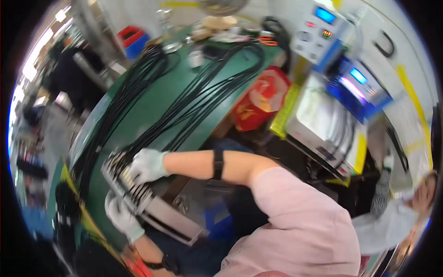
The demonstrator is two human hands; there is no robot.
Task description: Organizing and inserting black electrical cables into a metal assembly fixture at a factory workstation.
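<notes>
A long metal fixture (170, 219) slants across the near left edge of the green table (152, 104). Its far half carries a row of cable ends (119, 162), blurred by motion. My right hand (146, 167), in a white glove, rests on that row with its fingers curled down among the ends. What lies in those fingers is hidden. On the fixture's left side, my gloved left hand (122, 214) grips its edge, some fingers out of sight beneath. Black cables (184, 106) run from the fixture's far end across the table in long loops.
Another cable bundle (120, 104) lies along the table's left side. A red bag (263, 99) hangs by the right edge. Test instruments with lit screens (357, 85) stand at right above a white box (318, 113). Another person (392, 226) is at far right.
</notes>
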